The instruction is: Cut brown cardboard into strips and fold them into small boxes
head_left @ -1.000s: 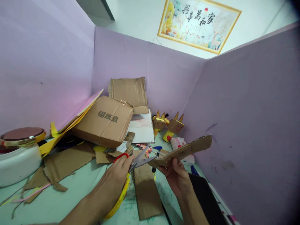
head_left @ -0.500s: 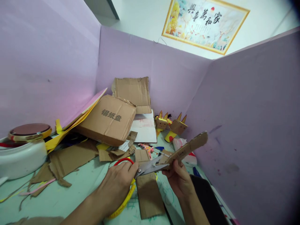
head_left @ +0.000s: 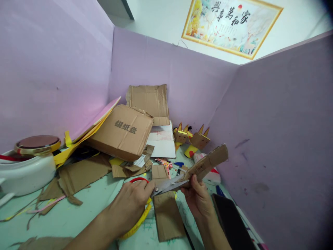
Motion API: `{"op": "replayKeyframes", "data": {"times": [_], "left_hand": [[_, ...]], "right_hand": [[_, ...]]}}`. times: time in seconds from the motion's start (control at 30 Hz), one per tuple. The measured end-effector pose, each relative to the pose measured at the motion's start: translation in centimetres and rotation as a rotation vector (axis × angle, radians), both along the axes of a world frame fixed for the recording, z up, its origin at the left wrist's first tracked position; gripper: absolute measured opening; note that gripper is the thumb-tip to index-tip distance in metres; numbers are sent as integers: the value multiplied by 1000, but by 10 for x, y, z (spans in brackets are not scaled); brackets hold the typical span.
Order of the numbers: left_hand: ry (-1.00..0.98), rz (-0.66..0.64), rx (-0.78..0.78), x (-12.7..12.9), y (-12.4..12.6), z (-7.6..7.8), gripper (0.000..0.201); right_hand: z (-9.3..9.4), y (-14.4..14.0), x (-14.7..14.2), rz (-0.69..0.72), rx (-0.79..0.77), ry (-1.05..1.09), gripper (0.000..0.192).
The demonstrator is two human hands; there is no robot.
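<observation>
The left hand (head_left: 130, 205) covers most of the scissors' red handle (head_left: 137, 180). The blade tips vanish behind the cardboard strip (head_left: 208, 162). The black phone (head_left: 229, 222), the white pot (head_left: 23, 173) and the framed picture (head_left: 231, 26) run off the edges. Small scraps (head_left: 162, 162) at the counter's (head_left: 78, 215) back are too small to identify.

Red loop handles and grey steel blades on the scissors (head_left: 158, 185). Plain brown, corrugated at the edge, on the cardboard strip (head_left: 208, 162) beside them. Same brown on the flat cardboard box (head_left: 122, 133) behind the scissors, printed with dark grey characters. Pale mint green on the counter (head_left: 78, 211), scribbled with darker green lines near the scissors. Yellow on the tape measure (head_left: 136, 224) below the scissors. Lilac on the partition walls (head_left: 273, 139). White with a gold-rimmed, reddish lid on the pot (head_left: 28, 166) far left of the box. Black on the phone (head_left: 230, 220) right of the scissors.
</observation>
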State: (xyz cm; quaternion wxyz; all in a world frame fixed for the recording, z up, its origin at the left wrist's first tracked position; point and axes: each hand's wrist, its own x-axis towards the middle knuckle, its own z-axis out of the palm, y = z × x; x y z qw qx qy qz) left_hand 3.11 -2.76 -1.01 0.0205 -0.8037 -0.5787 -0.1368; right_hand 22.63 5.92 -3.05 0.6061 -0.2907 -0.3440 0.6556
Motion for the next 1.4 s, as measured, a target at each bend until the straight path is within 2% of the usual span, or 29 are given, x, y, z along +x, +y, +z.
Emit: {"op": "replayKeyframes", "data": {"times": [0.2,0.43,0.6,0.83,1.0,1.1,1.2,1.4], "left_hand": [[-17,62,-35,4,-2,0,29],[-37,89,-92,7,-1,6,35],[-75,96,-135,6,2,3,34],[-269,102,-145,8,1,0,27],[-525,134,-153,8,6,-8,13],[-664,223,2,-2,16,-15,15],[-671,301,184,-14,26,-20,22],[-573,287,225,-17,28,-30,19]], "right_hand": [[-1,-5,-10,-105,16,-7,31],[-7,-4,-12,-144,-35,26,36],[-8,-5,-13,-152,-69,61,37],[-7,-6,-17,-158,-115,107,35],[0,-7,-18,-187,-143,121,30],[1,-5,-16,-198,-167,111,30],[0,-3,-14,-167,-204,128,33],[0,-3,-14,-150,-246,98,35]]}}
